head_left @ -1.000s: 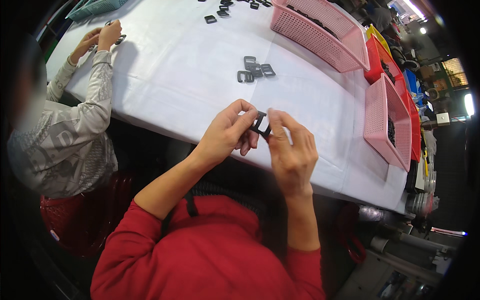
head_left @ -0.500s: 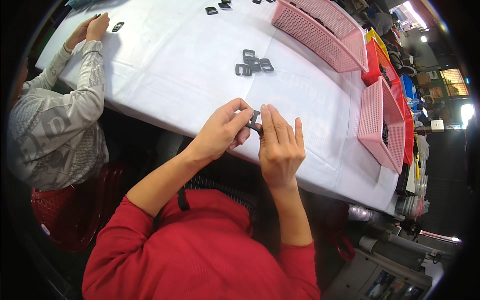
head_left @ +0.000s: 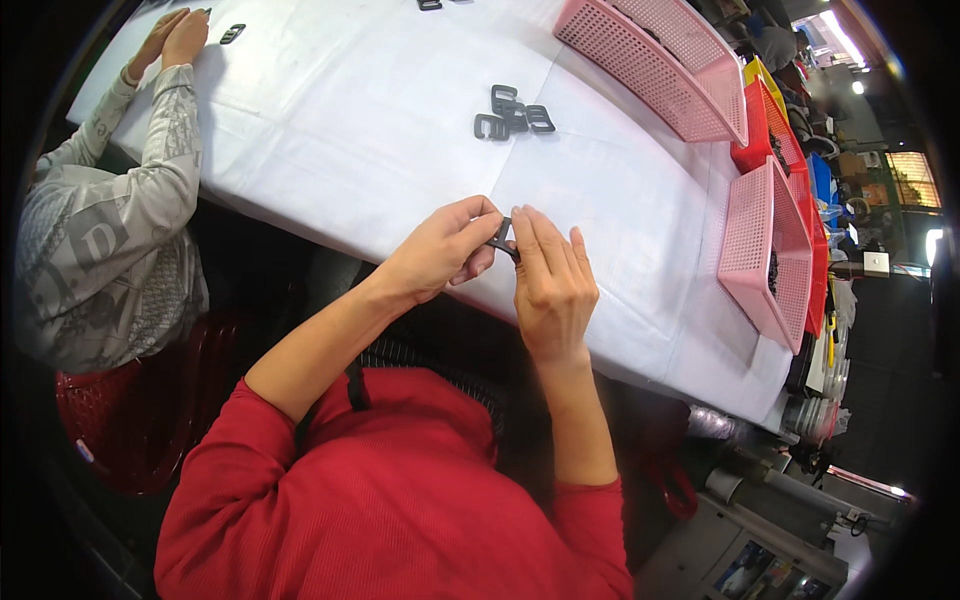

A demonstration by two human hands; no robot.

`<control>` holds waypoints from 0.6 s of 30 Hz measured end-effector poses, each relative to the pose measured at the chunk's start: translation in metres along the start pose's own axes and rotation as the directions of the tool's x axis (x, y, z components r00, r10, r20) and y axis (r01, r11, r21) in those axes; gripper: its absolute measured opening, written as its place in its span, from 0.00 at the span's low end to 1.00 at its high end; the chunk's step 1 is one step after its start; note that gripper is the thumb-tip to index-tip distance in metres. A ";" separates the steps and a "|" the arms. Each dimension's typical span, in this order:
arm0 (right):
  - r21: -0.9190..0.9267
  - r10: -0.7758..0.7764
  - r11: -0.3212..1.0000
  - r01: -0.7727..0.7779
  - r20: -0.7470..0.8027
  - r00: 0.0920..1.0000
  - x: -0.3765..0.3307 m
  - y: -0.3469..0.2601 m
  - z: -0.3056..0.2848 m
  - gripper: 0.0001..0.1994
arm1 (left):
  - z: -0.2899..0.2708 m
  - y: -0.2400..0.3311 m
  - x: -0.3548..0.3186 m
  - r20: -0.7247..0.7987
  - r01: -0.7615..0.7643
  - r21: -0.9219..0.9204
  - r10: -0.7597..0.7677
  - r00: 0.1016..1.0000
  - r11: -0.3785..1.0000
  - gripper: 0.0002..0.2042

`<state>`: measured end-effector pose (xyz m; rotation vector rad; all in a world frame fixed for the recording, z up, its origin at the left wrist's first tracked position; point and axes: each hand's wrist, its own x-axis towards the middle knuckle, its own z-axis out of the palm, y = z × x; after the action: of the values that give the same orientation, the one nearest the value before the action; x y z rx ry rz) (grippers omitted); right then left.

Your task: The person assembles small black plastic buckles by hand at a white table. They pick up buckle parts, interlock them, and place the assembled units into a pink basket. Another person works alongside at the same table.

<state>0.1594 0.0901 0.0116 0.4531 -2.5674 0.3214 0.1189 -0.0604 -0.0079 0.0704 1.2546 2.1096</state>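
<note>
White cloth is covering the tabletop (head_left: 330, 150); at its near edge, left hand (head_left: 440, 250) and right hand (head_left: 550, 285) fingers are pinching one small black buckle (head_left: 502, 238) (more buckles (head_left: 512, 110) lying mid-tabletop).

Black buckle (head_left: 502, 238), white tablecloth (head_left: 380, 130), pink perforated baskets (head_left: 650, 65), red sleeves (head_left: 230, 470).

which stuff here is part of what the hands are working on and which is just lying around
In hand: small black buckle piece, pinched between left hand and right hand.

Lying about: loose black buckles on the white table; pink baskets; red basket; co-worker's hands.
</note>
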 end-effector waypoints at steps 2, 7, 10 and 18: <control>0.037 0.006 0.999 -0.007 0.032 0.999 0.001 0.003 0.003 0.11 | -0.004 0.000 0.003 0.012 0.013 0.129 -0.014 1.000 0.992 0.10; 0.080 0.031 0.996 -0.045 0.174 0.984 -0.001 0.025 0.006 0.06 | -0.003 -0.015 0.016 0.140 -0.403 0.847 0.585 0.799 0.347 0.07; 0.170 0.109 0.975 -0.146 0.211 0.971 0.005 0.027 -0.001 0.03 | 0.003 -0.017 0.013 0.220 -0.447 0.859 0.610 0.761 0.249 0.07; 0.255 0.198 0.946 -0.202 0.041 0.979 0.013 0.031 0.004 0.10 | -0.003 -0.004 0.033 -0.199 0.022 0.195 0.017 0.980 0.981 0.15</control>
<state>0.1356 0.1146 0.0106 0.2858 -2.6004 0.7346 0.0950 -0.0427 -0.0217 -0.0582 1.5793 2.0234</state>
